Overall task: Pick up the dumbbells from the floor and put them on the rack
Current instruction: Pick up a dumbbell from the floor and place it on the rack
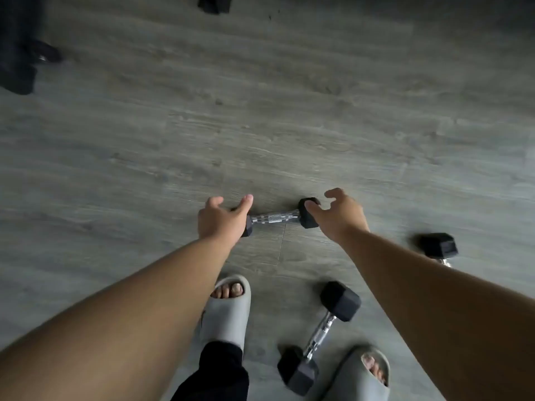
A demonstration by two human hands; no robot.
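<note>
A small dumbbell [275, 218] with black hex heads and a chrome handle lies crosswise on the grey floor. My left hand [221, 218] hovers over its left head with fingers spread, holding nothing. My right hand [337, 211] hovers over its right head, fingers curled apart, also holding nothing. A second dumbbell [320, 335] lies slanted between my feet. The third dumbbell [438, 246] shows only one black head at the right, the rest hidden by my right forearm. No rack is in view.
My feet wear grey slides: the left one [228, 311] and the right one [364, 374] flank the second dumbbell. Dark equipment [20, 56] stands at the far left and a dark object [214, 2] at the top edge. Grey wood-look floor [289, 111] stretches ahead.
</note>
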